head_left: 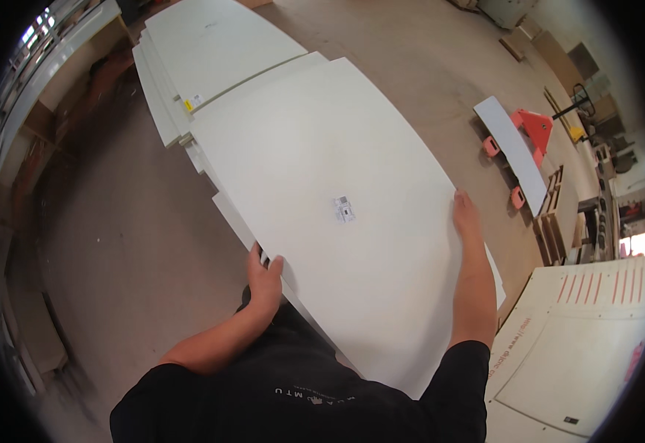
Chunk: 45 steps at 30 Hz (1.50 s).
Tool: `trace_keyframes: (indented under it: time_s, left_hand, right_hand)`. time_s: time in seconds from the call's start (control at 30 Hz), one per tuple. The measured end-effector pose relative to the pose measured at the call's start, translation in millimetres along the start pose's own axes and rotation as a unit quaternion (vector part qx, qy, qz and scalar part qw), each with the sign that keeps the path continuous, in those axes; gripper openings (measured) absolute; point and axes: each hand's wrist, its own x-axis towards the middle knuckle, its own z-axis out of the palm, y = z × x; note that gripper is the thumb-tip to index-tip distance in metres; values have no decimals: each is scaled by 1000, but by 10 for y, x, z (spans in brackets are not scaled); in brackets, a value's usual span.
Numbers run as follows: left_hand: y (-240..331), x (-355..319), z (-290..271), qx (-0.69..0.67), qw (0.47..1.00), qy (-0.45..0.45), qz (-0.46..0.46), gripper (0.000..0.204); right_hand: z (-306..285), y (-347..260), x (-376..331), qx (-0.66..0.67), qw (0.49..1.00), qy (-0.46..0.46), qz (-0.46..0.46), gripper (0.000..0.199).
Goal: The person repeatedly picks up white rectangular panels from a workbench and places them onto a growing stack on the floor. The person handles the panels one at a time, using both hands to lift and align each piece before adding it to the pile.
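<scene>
A large white rectangular panel (337, 162) with a small label sticker (344, 209) near its middle fills the centre of the head view. My left hand (265, 275) grips its left edge, fingers curled over the rim. On the opposite side, my right hand (465, 214) holds the right edge. The panel lies over a stack of similar white panels (215, 44) that stretches away toward the top left.
An orange pallet truck (533, 129) carrying a narrow white board (511, 148) stands on the concrete floor at right. Beside it are wooden pallets (555, 221). A pale sheet with red markings (581, 347) lies at lower right. Shelving runs along the left wall (12, 148).
</scene>
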Motion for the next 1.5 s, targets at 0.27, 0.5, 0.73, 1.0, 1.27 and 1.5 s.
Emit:
trace_keyframes:
  time_s: [0.27,0.5,0.73,1.0,1.27,1.5]
  left_hand:
    - [191,-551,-76,-20,853,-292,-432,37]
    - [255,-569,1,6,856,-284,-432,37]
    - [48,-520,-163,-37,843,-336,-417,41]
    - [161,-185,-339,-164,867,-270,-386,44]
    - [381,292,-428,-90,912,-193,-351,36]
    - [113,351,-277,-17,940,-225,-258,37]
  right_hand:
    - [401,-708,601,-93,994,-18,52,50]
    - [403,-664,672,-85,994,-9,70,54]
    - [522,-641,756,-80,995,15,56,51]
    - [546,-739,516,-52,995,74,50,43]
    - [684,-541,584,-122,984,124,-28,36]
    - [784,-252,766,-126,983,113,-66,34]
